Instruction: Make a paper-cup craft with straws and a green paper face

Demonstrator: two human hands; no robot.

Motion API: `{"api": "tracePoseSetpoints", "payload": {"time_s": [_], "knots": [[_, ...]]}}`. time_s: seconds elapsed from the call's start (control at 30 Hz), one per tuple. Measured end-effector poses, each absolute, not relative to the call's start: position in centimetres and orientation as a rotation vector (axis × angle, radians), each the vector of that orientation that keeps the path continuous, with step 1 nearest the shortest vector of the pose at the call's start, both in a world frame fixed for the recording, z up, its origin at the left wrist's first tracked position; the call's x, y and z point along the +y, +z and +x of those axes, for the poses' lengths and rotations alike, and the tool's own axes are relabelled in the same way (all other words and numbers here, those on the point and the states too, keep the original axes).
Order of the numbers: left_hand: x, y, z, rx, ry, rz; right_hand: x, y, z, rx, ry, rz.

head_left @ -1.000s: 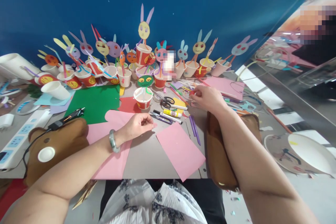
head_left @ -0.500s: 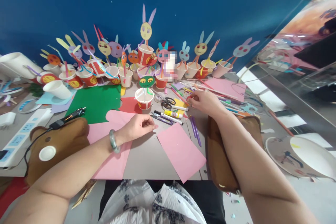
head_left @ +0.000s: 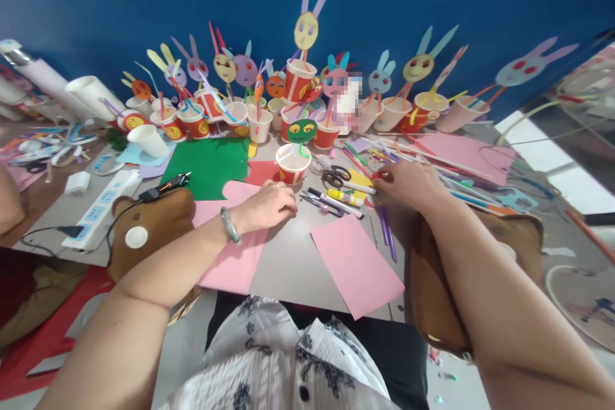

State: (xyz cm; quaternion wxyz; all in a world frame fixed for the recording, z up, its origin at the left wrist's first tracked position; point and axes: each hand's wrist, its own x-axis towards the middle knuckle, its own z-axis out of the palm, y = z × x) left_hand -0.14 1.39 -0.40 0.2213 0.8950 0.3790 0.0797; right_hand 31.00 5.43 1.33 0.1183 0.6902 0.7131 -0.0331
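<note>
My left hand [head_left: 273, 206] hovers over the table beside the pink paper, its fingers loosely curled in and nothing visible in them. My right hand [head_left: 410, 184] reaches into the craft supplies, fingertips closed at the end of a thin red pipe cleaner [head_left: 360, 163]; the fingers partly hide the contact. Between the hands lie black-handled scissors [head_left: 337, 177], a yellow glue stick [head_left: 344, 197], purple-handled scissors [head_left: 327, 205] and a black-capped marker [head_left: 331, 200]. A paper cup [head_left: 293, 170] with a green paper face [head_left: 302, 131] stands beyond my left hand. Nearer me is a pink sheet [head_left: 358, 262].
Many cups with paper rabbit heads [head_left: 306, 31] line the blue wall. Green paper [head_left: 206, 166] lies at the left, near a white power strip [head_left: 103, 208]. Brown bear-shaped cushions [head_left: 154, 230] lie under both forearms. Purple sticks [head_left: 387, 234] rest near my right hand.
The view has swung left, so the table appears shifted right. My left hand has drawn back slightly with its fingers curled in more; my right hand stays at the red pipe cleaner.
</note>
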Motion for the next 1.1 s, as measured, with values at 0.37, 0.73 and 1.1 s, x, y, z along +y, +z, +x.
{"api": "tracePoseSetpoints", "payload": {"time_s": [0.37,0.73,1.1], "knots": [[2.5,0.3,-2.1,1.292,0.366,2.434,5.3,1.1,31.0,2.087,-0.074,2.015],[3.0,-0.7,-2.7,1.450,0.115,2.434,5.3,0.9,30.7,2.127,-0.051,2.038],[4.5,3.6,-6.4,0.924,-0.101,2.130,5.7,0.5,31.1,2.095,-0.041,2.039]]}}
